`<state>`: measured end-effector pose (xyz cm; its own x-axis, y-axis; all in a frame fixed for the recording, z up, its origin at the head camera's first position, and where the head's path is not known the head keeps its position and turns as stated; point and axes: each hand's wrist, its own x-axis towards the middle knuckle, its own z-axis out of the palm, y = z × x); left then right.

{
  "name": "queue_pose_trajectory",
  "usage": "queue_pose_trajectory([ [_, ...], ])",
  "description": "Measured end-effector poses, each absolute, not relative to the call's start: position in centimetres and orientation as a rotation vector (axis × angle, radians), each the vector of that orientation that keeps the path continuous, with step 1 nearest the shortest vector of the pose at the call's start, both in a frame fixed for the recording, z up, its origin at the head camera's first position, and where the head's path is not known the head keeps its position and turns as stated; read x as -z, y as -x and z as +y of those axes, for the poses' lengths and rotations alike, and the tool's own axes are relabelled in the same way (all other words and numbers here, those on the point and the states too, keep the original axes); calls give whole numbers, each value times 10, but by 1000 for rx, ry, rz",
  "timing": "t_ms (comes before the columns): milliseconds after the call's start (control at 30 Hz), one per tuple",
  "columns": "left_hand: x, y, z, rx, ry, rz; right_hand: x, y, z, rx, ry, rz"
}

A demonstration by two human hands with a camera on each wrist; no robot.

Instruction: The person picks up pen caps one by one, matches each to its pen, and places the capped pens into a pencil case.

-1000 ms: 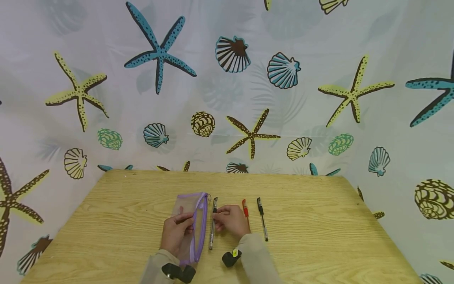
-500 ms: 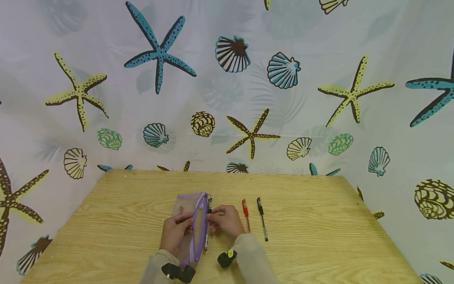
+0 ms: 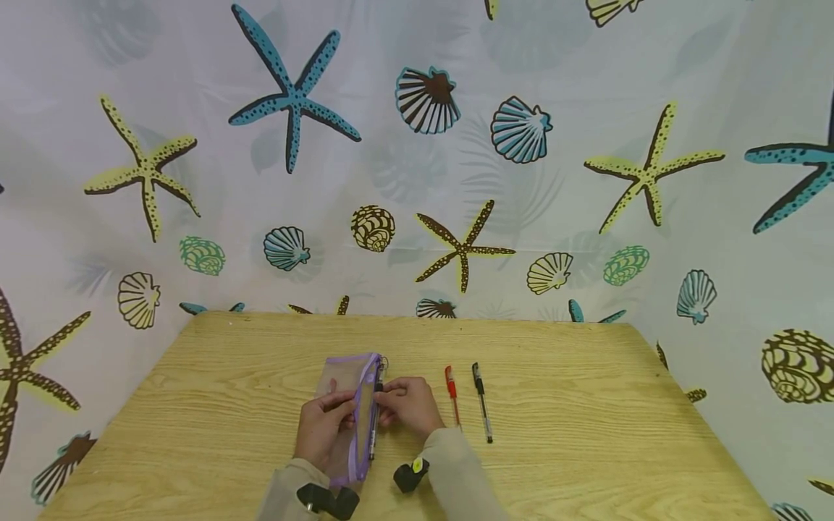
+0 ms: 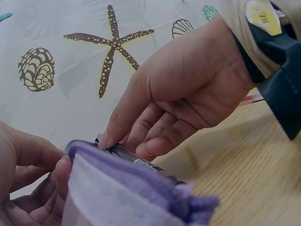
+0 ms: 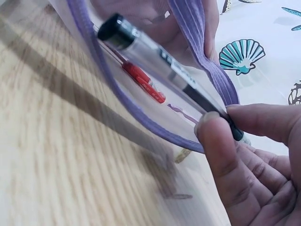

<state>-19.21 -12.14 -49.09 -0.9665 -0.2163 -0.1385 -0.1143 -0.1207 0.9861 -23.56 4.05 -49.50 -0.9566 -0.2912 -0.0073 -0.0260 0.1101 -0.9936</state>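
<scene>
A see-through zip pouch with purple edging (image 3: 341,462) lies on the table, its mouth facing right. My left hand (image 3: 323,428) pinches the upper edge of that mouth between thumb and fingers. Between the thumb and fingers of my right hand (image 3: 414,407) is a clear-barrelled pen with black ends (image 5: 174,75). The pen runs lengthwise along the pouch's opening, right at the zip edges. In the right wrist view, a red pen (image 5: 143,82) shows inside the pouch, behind the held pen. The left hand's fingertips are partly hidden by the pouch in the left wrist view.
To the right of my right hand, a red pen (image 3: 452,383) and a black pen (image 3: 482,400) lie apart on the wooden table (image 3: 586,412). A curtain printed with starfish and shells (image 3: 391,174) hangs behind the table and along its sides.
My right hand has carried the black-ended pen leftward, from beside the pouch up to its opening. The left hand keeps its grip on the pouch edge.
</scene>
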Motion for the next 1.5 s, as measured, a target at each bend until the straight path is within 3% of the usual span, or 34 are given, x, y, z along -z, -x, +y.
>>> queue_pose_trajectory([
  [1233, 491, 191, -122, 2263, -358, -2015, 494, 235, 20, 1890, 328, 2198],
  [1500, 492, 190, -123, 2256, -363, -2015, 476, 225, 23, 1898, 370, 2167],
])
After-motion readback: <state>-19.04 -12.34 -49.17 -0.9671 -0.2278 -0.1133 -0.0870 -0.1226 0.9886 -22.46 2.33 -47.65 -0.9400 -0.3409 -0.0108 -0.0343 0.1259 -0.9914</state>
